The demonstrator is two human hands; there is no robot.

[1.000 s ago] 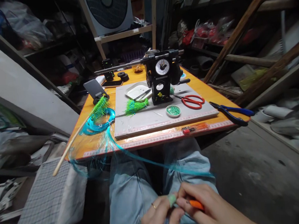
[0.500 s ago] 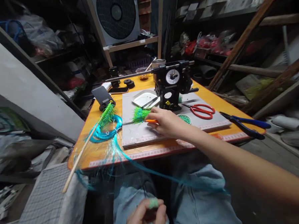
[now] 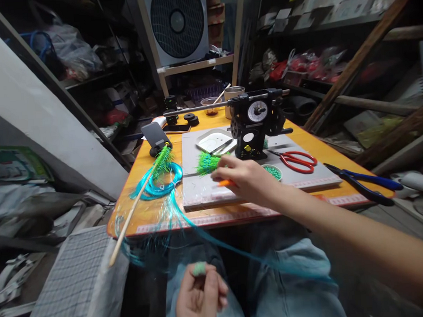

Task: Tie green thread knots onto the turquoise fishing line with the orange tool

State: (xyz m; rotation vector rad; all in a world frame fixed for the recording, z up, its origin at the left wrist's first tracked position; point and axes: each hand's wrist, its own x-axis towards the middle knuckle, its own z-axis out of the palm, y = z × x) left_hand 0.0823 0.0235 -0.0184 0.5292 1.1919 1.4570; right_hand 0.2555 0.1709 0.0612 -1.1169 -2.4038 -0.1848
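Observation:
My right hand (image 3: 246, 175) reaches over the grey board (image 3: 195, 192), its fingers closed round a small orange object (image 3: 225, 183), blurred and partly hidden. Just beyond the fingers lies a bundle of short green and blue bristles (image 3: 207, 163). Low in front of my lap, my left hand (image 3: 200, 296) is closed, thumb and fingertips together, with pale green tape (image 3: 199, 269) round one finger. Anything between those fingertips is too small to make out. A coil of blue strands (image 3: 175, 174) lies left of the board, and one length trails across my lap.
A black winding machine (image 3: 250, 128) with a dial stands on the board. Around it are a white tray (image 3: 210, 142), a dish of green beads (image 3: 273, 172) and red-handled scissors (image 3: 299, 162). Pliers (image 3: 365, 181) lie right. A stick (image 3: 129, 222) with green bristles overhangs the left edge.
The view has shifted, so the table sits further right. My right hand has drawn slightly back from the bristle bundle with the orange object. My left hand has risen and turned.

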